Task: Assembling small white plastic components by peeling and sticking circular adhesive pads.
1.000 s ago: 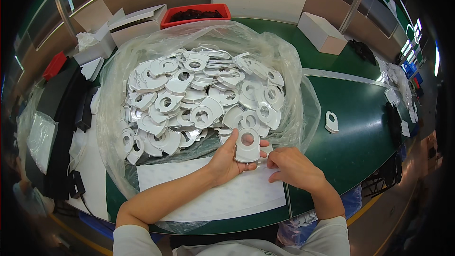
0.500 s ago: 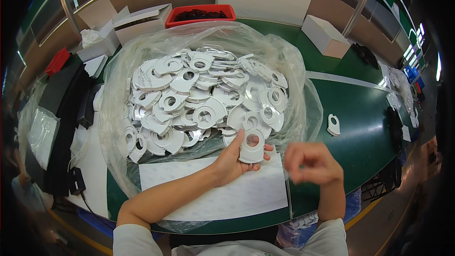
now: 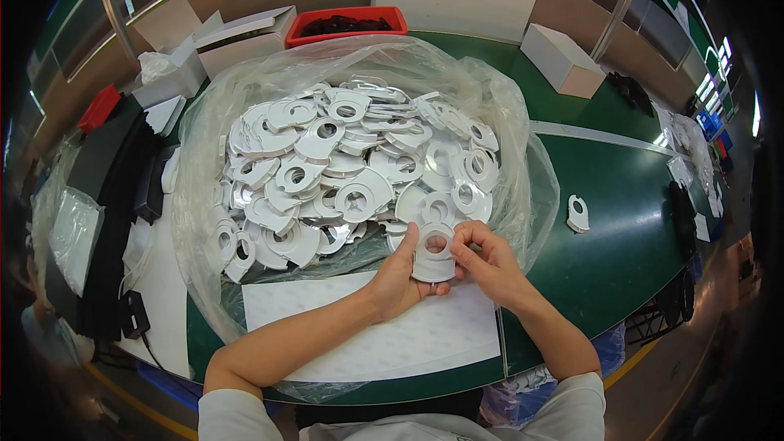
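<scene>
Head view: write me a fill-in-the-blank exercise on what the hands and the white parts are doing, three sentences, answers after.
1. Both hands, left hand and right hand, hold one white ring-shaped part with a round ____ in its middle.
2. The heap of white parts lies in a clear plastic ____.
3. One lone white part lies on the green table to the person's ____.

Missing words: hole; bag; right

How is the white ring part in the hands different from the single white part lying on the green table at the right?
The held ring part is gripped by both hands, left hand and right hand; the lone part lies untouched on the green table. The held one looks larger. Both are white with a round hole.
</scene>
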Motion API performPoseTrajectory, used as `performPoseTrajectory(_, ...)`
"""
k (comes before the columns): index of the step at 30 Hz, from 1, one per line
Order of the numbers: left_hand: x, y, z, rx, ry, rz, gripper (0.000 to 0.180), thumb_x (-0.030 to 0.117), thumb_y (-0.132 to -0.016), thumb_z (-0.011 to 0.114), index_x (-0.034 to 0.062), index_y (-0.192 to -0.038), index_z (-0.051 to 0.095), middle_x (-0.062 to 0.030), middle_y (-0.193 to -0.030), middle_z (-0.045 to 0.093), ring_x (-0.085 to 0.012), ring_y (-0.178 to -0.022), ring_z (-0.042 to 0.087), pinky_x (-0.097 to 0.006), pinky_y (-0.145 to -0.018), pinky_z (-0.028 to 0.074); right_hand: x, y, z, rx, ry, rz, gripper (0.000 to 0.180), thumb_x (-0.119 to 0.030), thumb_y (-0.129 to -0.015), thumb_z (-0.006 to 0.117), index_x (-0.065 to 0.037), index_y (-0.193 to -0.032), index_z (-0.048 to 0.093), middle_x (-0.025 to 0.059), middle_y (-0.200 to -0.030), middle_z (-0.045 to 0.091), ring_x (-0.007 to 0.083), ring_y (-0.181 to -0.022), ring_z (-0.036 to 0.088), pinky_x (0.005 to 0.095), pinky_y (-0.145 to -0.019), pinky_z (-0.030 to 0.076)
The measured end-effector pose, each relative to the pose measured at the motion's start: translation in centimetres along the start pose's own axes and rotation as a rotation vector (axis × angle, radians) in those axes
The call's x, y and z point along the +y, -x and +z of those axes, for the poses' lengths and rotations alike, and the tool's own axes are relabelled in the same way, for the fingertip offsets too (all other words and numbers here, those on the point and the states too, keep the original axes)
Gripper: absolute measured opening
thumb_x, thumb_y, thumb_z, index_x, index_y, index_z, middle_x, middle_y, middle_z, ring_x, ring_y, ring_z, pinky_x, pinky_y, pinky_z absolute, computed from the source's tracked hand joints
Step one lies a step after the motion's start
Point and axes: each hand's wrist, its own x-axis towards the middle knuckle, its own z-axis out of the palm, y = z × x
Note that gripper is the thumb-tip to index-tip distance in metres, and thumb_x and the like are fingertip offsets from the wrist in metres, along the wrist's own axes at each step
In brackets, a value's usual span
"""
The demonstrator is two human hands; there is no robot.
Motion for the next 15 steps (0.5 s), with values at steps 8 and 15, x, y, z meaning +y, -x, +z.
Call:
performPoseTrajectory(8, -0.07, -0.05, 0.19, 0.007, -0.005, 0.001, 0.061, 0.058, -0.096, 0.016, 0.0099, -0.119, 0.046, -0.0083, -0.107, 0.056, -0.0207, -0.090, 0.056, -0.032, -0.064, 0.044, 0.30, 0.05, 0.24, 0.060, -0.098, 0.019, 0.010, -0.012, -0.092, 0.057, -0.003, -0.092, 0.053, -0.0004, -0.091, 0.051, 0.0041, -0.066, 0.048, 0.0171, -0.059, 0.042)
performPoseTrajectory(15, -0.09, 0.07, 0.18, -0.015, -0.005, 0.011, 0.061, 0.058, -0.096, 0.016, 0.0098, -0.118, 0.047, -0.0082, -0.106, 0.056, -0.0199, -0.089, 0.055, -0.032, -0.065, 0.044, 0.36, 0.14, 0.34, 0.061, -0.073, 0.010, 0.011, -0.013, -0.092, 0.058, -0.003, -0.093, 0.053, -0.0001, -0.092, 0.052, 0.0040, -0.066, 0.048, 0.0173, -0.058, 0.042)
